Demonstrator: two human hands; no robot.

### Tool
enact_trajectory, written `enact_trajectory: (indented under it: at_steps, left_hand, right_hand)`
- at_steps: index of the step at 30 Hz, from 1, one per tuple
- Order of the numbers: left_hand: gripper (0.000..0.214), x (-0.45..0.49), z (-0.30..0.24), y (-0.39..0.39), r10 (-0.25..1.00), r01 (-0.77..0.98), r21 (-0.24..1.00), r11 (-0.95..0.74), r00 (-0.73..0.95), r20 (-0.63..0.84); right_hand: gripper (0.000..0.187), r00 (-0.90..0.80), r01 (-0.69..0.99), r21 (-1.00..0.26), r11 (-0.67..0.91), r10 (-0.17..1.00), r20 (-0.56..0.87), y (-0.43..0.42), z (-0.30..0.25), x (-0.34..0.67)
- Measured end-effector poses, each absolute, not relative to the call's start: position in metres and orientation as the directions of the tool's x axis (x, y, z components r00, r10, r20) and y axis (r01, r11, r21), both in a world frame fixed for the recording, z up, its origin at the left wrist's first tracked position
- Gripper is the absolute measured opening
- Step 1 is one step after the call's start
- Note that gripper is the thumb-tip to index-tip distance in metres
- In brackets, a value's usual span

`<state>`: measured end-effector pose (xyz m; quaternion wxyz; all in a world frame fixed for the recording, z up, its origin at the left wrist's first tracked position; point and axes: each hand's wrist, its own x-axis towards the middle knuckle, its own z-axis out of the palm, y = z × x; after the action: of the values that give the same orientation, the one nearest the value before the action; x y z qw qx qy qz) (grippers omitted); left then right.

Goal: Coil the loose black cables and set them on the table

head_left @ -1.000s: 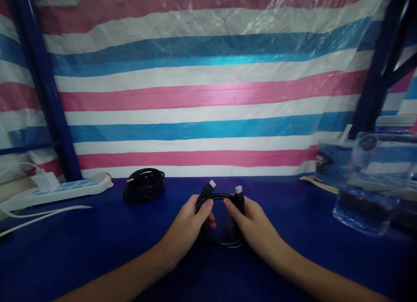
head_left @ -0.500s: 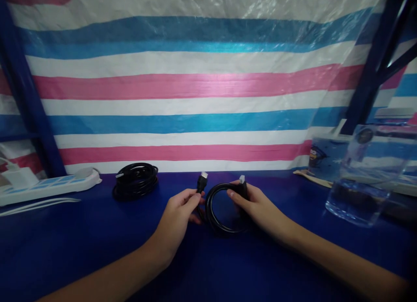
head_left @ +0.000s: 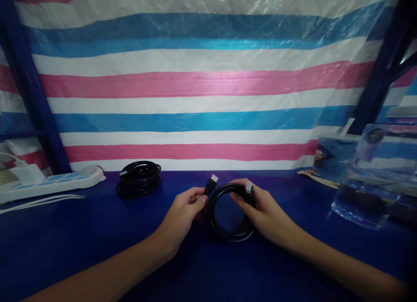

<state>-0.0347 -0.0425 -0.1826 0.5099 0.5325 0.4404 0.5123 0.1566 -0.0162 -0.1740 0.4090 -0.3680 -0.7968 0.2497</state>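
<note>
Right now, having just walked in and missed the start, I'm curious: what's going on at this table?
A person holds a coiled black cable at the blue table. The left hand pinches the cable below one plug; the right hand grips the coil by the other plug. A second black coil lies at the back left, near a white power strip.

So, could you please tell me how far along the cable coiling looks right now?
Done, it seems: one black coil lies wound on the blue table by the power strip. In hand: the left hand pinches the second cable below one plug, while the right hand grips its loops by the other plug. Remaining, probably: both plugs stick out loose, and no tie shows around the loops.
</note>
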Motion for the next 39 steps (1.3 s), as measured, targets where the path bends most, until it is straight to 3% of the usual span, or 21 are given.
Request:
enact_trajectory:
  at_steps: [5,16,22,28,31,35,37,39]
  left_hand:
    - [0.027,-0.035,-0.179,-0.047,0.982,-0.112,0.981,-0.161,0.084,0.171]
    - [0.033,-0.038,-0.176,-0.041,0.925,0.241,0.895,-0.376,0.163,0.344]
    - [0.025,-0.042,-0.171,-0.037,0.962,-0.107,0.993,-0.05,0.263,0.077]
    - [0.021,-0.042,-0.172,-0.036,0.935,-0.18,0.984,0.015,0.352,0.05]
    - [0.023,-0.039,-0.177,-0.036,0.956,-0.047,0.997,-0.068,0.284,0.078]
    - [0.011,-0.036,-0.181,-0.037,0.942,0.301,0.893,-0.334,0.132,0.308]
    - [0.014,-0.038,-0.181,-0.036,0.94,0.393,0.855,-0.339,0.094,0.329]
    - [0.022,-0.041,-0.182,-0.033,0.965,0.408,0.876,-0.257,0.07,0.251]
  right_hand:
    - [0.023,-0.332,0.401,-0.77,0.496,0.862,0.383,-0.006,-0.18,0.156]
    - [0.019,-0.289,0.449,-0.762,0.467,0.883,0.371,-0.008,-0.182,0.151]
    - [0.012,-0.401,0.314,-0.796,0.518,0.832,0.383,-0.006,-0.182,0.154]
    - [0.019,-0.519,0.239,-0.801,0.549,0.769,0.372,-0.008,-0.18,0.152]
    - [0.025,-0.548,0.241,-0.827,0.507,0.775,0.315,-0.01,-0.177,0.151]
    - [0.036,-0.522,0.329,-0.901,0.283,0.849,0.076,-0.014,-0.172,0.151]
    - [0.037,-0.492,0.332,-0.925,0.183,0.871,-0.004,-0.015,-0.171,0.152]
    - [0.037,-0.484,0.299,-0.946,0.128,0.875,-0.034,-0.015,-0.171,0.152]
